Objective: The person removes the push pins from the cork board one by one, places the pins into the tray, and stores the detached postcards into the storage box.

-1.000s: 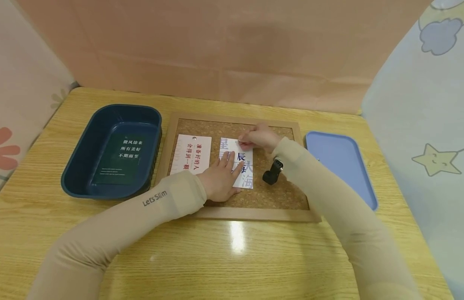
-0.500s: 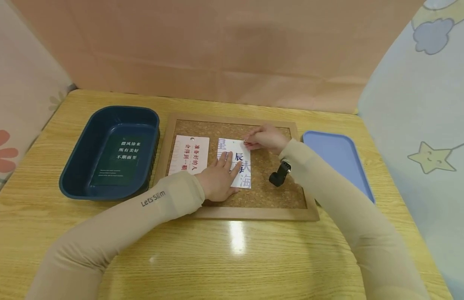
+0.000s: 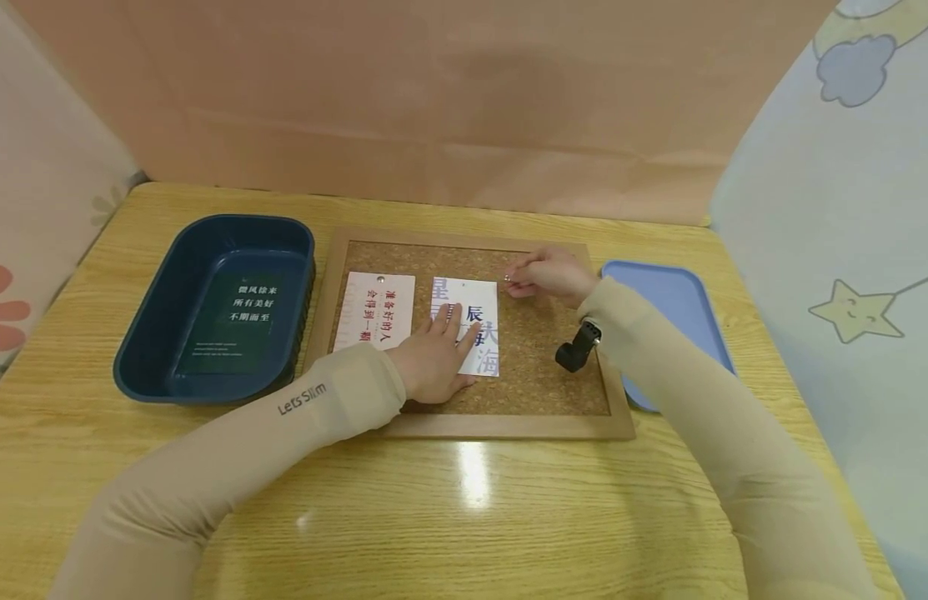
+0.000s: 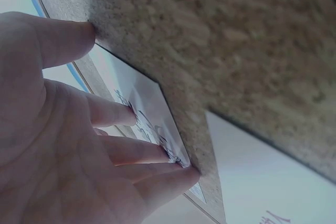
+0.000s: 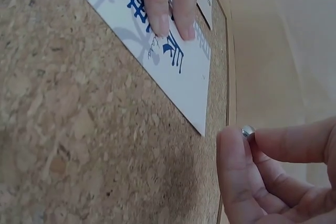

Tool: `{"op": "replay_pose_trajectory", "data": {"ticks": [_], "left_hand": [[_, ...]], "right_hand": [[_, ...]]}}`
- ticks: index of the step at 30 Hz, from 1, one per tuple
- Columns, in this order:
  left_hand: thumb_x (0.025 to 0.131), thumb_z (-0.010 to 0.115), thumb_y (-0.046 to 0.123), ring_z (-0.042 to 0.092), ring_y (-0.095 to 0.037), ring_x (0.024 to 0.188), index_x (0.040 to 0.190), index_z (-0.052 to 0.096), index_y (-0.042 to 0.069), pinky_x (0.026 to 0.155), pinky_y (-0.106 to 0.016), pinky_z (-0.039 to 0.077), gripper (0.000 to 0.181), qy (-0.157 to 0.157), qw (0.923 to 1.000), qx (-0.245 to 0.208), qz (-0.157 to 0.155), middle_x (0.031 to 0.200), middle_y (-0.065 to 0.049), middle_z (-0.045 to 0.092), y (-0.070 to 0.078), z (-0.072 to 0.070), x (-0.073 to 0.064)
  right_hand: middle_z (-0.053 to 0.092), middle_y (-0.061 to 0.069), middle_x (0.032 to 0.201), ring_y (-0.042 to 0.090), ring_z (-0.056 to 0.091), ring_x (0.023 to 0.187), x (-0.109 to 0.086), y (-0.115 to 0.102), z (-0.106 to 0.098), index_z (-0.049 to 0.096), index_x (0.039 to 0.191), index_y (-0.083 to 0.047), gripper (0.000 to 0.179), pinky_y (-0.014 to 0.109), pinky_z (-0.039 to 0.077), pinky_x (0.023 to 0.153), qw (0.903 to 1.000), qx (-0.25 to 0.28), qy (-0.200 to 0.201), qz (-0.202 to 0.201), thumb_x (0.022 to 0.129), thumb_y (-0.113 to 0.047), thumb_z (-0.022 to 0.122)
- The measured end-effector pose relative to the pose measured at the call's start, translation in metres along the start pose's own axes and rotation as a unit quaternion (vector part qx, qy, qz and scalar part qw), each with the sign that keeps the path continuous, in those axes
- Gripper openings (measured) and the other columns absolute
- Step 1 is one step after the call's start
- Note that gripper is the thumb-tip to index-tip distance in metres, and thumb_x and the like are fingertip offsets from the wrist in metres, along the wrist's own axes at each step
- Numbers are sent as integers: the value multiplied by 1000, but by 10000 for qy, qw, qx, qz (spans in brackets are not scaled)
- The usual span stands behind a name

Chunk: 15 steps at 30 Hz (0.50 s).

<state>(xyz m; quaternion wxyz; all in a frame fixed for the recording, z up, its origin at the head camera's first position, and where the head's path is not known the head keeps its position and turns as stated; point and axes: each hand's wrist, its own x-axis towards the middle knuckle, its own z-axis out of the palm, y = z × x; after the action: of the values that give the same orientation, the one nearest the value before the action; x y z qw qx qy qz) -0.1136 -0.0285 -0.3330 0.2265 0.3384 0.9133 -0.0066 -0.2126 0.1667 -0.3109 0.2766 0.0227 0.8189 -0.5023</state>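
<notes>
A framed cork board [image 3: 542, 387] lies on the table with two cards on it. My left hand [image 3: 433, 354] rests with spread, straight fingers on the white card [image 3: 484, 293], which bears blue and lilac characters; in the left wrist view its fingertips touch the card. Right of that card's top corner, my right hand [image 3: 546, 271] pinches a small silver thumbtack [image 5: 248, 131] between thumb and forefinger, apart from the card. Beside it, the pink card [image 3: 375, 308] with red characters has a silver tack head [image 3: 380, 279] at its top; my left hand and sleeve hide its lower part.
Left of the board stands a deep dark blue basin [image 3: 312, 279] with a dark green card [image 3: 231, 329] in it. To the right lies a flat light blue tray [image 3: 669, 287], partly behind my right sleeve. A peach cloth [image 3: 433, 100] hangs behind the table.
My right hand has moved right, from the top of the white card to past its corner, with the thumbtack. The left hand has stayed on the card.
</notes>
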Motion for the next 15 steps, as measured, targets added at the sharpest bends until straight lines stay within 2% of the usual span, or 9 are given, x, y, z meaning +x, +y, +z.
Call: {"op": "replay_pose_trajectory", "data": {"ticks": [5,11,15], "left_hand": [[101,37,44,4,-45,145,154,12,4,117,-50,16,71,-14,10000,11,18,156,-31,2,0,0,-1],[101,38,44,5,-45,145,154,12,4,117,-50,16,71,21,10000,14,28,156,-31,2,0,0,-1],[101,38,44,5,-45,145,154,13,3,117,-50,17,71,34,10000,40,52,156,-31,2,0,0,-1]], "right_hand": [[48,30,136,14,64,90,-1,3,-5,47,129,19,36,22,53,85,9999,93,7,54,97,3,45],[49,28,129,14,64,89,-4,7,-12,45,128,21,36,22,54,83,9998,195,100,28,96,4,46],[46,29,132,16,62,92,-6,10,-16,45,129,22,37,22,54,84,9995,302,96,-2,96,6,44]]}}
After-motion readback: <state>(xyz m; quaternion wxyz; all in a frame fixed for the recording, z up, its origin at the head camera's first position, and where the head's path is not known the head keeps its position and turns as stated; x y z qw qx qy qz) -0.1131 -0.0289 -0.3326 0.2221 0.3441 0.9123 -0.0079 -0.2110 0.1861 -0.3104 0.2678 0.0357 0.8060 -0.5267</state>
